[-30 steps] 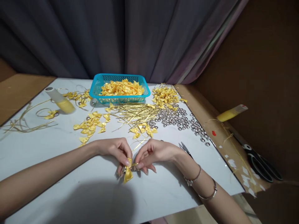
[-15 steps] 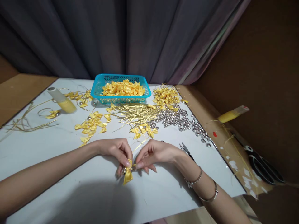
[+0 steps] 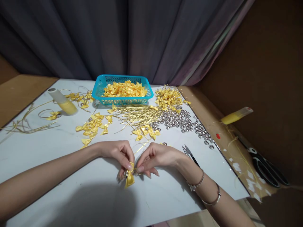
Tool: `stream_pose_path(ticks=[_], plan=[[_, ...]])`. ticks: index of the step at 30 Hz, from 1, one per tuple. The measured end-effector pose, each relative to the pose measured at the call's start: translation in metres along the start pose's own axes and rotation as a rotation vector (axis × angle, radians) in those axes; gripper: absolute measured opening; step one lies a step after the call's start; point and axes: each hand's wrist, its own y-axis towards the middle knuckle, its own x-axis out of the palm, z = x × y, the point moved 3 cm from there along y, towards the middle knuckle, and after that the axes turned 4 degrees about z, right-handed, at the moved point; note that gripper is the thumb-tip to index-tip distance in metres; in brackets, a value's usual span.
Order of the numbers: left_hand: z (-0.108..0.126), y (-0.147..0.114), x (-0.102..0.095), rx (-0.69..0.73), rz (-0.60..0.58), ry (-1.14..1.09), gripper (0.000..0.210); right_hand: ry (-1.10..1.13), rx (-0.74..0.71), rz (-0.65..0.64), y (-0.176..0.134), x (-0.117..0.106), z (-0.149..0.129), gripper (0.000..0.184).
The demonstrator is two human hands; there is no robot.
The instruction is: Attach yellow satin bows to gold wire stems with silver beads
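Between thumb and fingers my left hand (image 3: 121, 156) pinches a yellow satin bow (image 3: 130, 178), held just above the white tabletop. A small silver bell or bead (image 3: 127, 173) shows at the bow's left side, partly covered by the fingers. Close beside it, my right hand (image 3: 150, 159) is closed in a pinch on a thin gold cord (image 3: 135, 170) that runs to the bow. Where the cord meets the bow is too small and hidden to make out. Behind the hands lie a few more yellow bows (image 3: 147, 130).
At the back stands a blue basket (image 3: 123, 100) of yellow bows. Near it are gold cords (image 3: 139, 115), silver beads (image 3: 176, 118) and finished-looking bows (image 3: 168, 97). Thread snips (image 3: 193, 156) lie by my right wrist, black scissors (image 3: 265, 168) further right, and a bottle (image 3: 62, 101) at left.
My right hand has shifted very slightly left, closer to the bow, and its wrist has dipped a little. The left hand keeps its hold on the bow.
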Motion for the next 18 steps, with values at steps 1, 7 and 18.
stream_pose_path(ticks=[1,7,18], plan=[[0.0003,-0.0001,0.0005,0.003,-0.010,0.007,0.014,0.003,0.001,-0.006,-0.0002,0.0001,-0.0001,0.015],[0.0036,0.0000,0.0027,0.071,-0.012,0.146,0.015,0.016,0.019,-0.080,-0.0003,0.0014,0.0001,0.014],[0.0024,0.0000,0.0039,0.062,0.009,0.154,0.017,0.023,-0.004,-0.061,0.0006,-0.0012,0.0020,0.015]])
